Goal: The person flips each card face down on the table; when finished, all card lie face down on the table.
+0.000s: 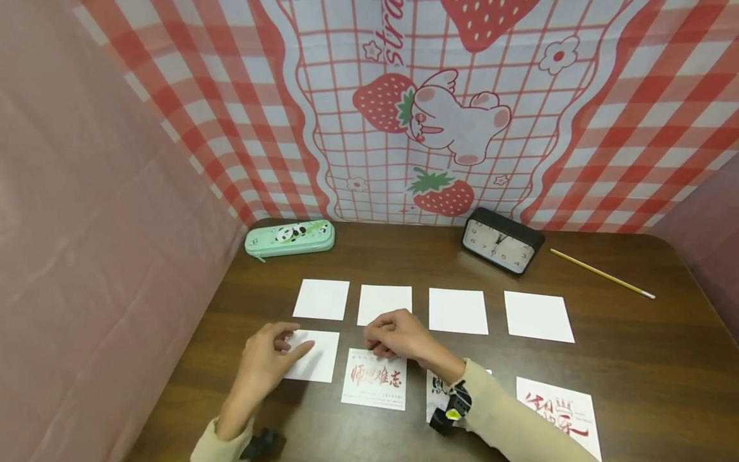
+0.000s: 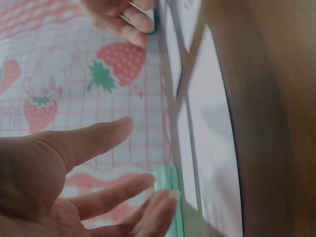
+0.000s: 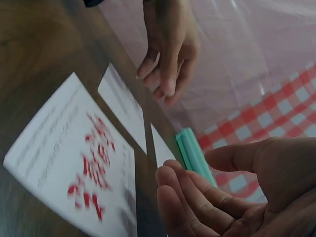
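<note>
My left hand (image 1: 265,359) hovers over a blank white card (image 1: 323,364) at the left of the front row, thumb and fingers spread with nothing between them. Beside that card lies a card with red Chinese lettering (image 1: 374,380), facing up. Over its upper edge is my right hand (image 1: 399,335), its fingers loosely bent and holding nothing. That hand also overlaps the lower part of a blank card (image 1: 385,301) in the back row. Under my right wrist, a card with black lettering (image 1: 437,391) is mostly hidden. Another red-lettered card (image 1: 562,410) lies to the right, partly behind the sleeve.
More blank cards fill the back row: a left one (image 1: 321,299), one right of centre (image 1: 458,311) and a far right one (image 1: 539,316). Behind them are a green panda pencil case (image 1: 290,237), a black clock (image 1: 502,240) and a yellow pencil (image 1: 602,273). A checked curtain (image 1: 369,186) hangs at the back.
</note>
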`<state>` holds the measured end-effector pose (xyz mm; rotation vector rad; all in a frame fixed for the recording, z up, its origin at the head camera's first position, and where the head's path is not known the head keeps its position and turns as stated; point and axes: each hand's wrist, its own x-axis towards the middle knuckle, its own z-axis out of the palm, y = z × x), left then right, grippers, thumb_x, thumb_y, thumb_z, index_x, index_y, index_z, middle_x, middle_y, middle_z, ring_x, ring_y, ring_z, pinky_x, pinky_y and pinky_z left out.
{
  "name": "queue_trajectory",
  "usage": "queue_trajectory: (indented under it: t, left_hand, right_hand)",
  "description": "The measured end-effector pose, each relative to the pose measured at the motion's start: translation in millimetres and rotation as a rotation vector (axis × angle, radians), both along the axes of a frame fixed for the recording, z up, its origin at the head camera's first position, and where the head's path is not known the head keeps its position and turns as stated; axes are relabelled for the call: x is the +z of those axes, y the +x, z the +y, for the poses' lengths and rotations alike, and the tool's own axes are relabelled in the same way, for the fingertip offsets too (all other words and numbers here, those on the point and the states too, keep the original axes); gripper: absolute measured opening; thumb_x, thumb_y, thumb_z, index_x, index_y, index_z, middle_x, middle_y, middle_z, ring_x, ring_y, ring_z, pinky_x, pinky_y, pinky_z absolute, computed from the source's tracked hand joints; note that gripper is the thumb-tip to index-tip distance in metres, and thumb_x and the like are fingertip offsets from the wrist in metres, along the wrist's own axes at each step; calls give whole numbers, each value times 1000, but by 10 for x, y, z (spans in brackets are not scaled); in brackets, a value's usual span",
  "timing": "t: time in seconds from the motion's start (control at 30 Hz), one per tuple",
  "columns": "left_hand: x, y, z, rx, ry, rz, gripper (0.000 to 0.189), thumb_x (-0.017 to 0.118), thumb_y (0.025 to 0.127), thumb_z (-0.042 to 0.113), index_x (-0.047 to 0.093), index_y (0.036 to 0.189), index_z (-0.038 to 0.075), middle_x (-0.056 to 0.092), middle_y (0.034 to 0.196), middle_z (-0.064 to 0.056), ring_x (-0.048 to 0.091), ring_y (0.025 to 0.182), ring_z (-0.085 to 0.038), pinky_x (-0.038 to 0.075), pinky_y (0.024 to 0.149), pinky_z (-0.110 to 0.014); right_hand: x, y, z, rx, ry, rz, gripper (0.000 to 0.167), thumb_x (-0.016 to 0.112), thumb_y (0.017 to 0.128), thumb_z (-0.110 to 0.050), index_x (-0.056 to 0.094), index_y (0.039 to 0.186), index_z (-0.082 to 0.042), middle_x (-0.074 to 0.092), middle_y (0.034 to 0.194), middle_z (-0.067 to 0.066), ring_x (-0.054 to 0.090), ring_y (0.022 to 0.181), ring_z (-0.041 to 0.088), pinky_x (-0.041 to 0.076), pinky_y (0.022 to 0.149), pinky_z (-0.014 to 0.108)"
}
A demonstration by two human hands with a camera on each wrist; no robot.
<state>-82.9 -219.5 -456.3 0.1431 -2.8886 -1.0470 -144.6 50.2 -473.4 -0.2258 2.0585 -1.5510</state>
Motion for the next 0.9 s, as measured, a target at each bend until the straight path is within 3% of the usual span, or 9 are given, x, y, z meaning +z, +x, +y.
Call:
queue_trajectory:
  t: [0.17,0.43,0.7,0.9]
  left_hand:
    - [-2,39,203,-53,130,36,36,87,85,20,75,114,2,74,102,-17,76,82,-24,61,69,-21]
    - [-35,165,435,-102,238,-23,33,84,90,20,74,117,4,76,100,-12,76,85,-19,62,73,-22]
    - [-34,284,610,-179,263,-107,40,80,93,28,71,123,4,75,115,-15,75,93,-20,61,77,-20]
    - [-41,343,692,-219,226,-116,50,79,93,36,68,128,1,70,123,-19,73,98,-26,60,77,-19]
  right_hand:
    - [-3,13,278,-24,0,2,28,68,101,-21,73,114,2,80,96,16,74,74,15,62,63,29]
    - [0,106,647,-47,-21,-56,33,65,103,-20,68,121,7,79,103,21,79,80,19,65,68,31]
    - [-44,247,843,-51,-50,-117,32,62,103,-14,63,124,11,78,106,22,78,85,20,65,70,27]
    - [-77,338,903,-50,-114,-147,36,61,103,-11,55,128,14,76,110,23,79,91,24,66,77,30]
